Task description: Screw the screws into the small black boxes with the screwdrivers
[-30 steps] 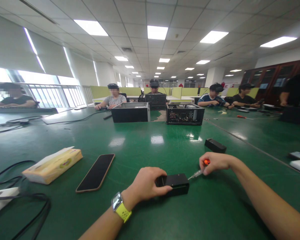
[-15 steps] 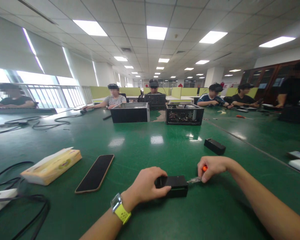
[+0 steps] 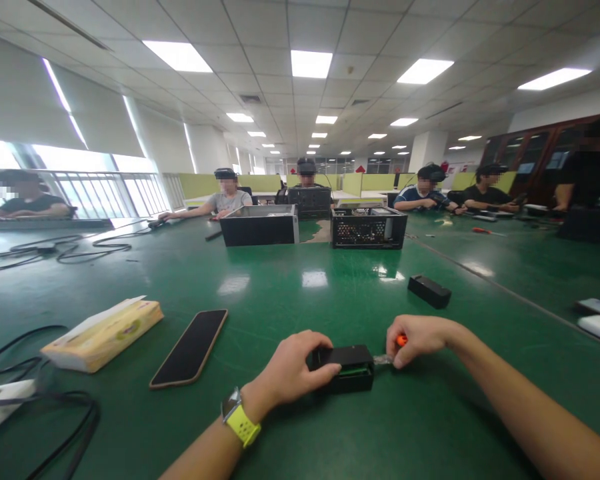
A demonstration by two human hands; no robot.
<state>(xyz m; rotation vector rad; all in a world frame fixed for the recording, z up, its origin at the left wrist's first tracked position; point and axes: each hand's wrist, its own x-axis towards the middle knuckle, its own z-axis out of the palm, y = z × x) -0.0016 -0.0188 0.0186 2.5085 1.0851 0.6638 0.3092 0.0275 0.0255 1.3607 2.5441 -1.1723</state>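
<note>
My left hand (image 3: pixel 300 363) is closed around the left end of a small black box (image 3: pixel 353 380), its thumb along the front side. The box lies on the green table, and a slot in its front shows something green inside. My right hand (image 3: pixel 417 339) pinches a small screwdriver (image 3: pixel 383 360) with a clear, shiny front part and an orange end. Its tip meets the box's right end; the exact contact point is too small to make out. Beyond my right hand lies a second black box (image 3: pixel 429 291).
A phone (image 3: pixel 190 349) and a yellow tissue pack (image 3: pixel 105 335) lie to the left, near black cables (image 3: pixel 87 427). Two computer cases, one closed-fronted (image 3: pixel 260 228) and one perforated (image 3: pixel 369 230), stand farther back. Several people sit around the table. A red screwdriver (image 3: pixel 483 231) lies far right.
My right hand has shifted slightly left with the screwdriver, closer to the box. Green now shows through the box's front slot, where only a narrow line showed before.
</note>
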